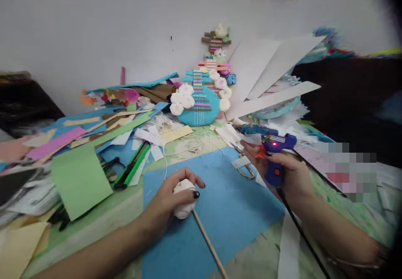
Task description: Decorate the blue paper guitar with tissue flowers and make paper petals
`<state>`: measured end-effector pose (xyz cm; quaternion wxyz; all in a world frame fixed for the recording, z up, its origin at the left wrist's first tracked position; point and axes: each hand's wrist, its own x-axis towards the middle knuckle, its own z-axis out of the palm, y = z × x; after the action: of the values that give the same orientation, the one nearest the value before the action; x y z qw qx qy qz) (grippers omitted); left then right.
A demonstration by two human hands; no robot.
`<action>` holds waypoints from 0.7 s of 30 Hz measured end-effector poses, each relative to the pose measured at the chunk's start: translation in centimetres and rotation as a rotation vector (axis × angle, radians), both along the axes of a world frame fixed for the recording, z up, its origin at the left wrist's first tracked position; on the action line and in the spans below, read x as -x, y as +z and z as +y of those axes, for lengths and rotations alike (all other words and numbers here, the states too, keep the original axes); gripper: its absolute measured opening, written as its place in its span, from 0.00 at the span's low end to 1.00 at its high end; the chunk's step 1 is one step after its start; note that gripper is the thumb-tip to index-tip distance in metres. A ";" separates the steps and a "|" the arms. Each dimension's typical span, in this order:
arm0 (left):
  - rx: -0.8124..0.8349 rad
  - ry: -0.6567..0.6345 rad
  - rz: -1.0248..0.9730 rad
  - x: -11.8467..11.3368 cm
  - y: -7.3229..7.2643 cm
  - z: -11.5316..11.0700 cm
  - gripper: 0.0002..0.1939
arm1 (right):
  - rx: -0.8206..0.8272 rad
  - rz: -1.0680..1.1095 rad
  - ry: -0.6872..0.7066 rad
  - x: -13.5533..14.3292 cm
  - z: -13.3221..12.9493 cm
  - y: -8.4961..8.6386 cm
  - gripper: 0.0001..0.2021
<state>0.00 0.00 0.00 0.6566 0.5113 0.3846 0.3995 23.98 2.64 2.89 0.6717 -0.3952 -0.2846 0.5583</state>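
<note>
My left hand (pixel 176 199) wraps round a white rolled flower-like piece (pixel 184 210) over the blue sheet (pixel 226 191). A thin wooden stick (pixel 209 243) runs from the white piece toward the lower edge of the view. In my right hand (pixel 282 166) is a blue hot glue gun (pixel 274 174) with a red light, its nozzle pointing left and its black cord hanging down. Gold-handled scissors (pixel 247 173) lie partly under white paper strips beside that hand.
Decorated guitar-shaped crafts (pixel 201 103) with white flowers stand against the wall. Colored paper, a green sheet (pixel 80 180) and a green-and-black cutter (pixel 131 166) lie at left. White paper sheets (pixel 260 65) lean at the back right.
</note>
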 end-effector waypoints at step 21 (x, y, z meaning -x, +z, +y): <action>-0.298 -0.223 0.251 -3.9 2.3 2.8 0.13 | 0.021 -0.386 0.201 0.2 -1.7 -0.6 0.10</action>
<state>3.94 2.77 2.30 0.5609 0.6877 0.3410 0.3101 23.74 0.96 2.28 0.5416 -0.4713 -0.4399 0.5395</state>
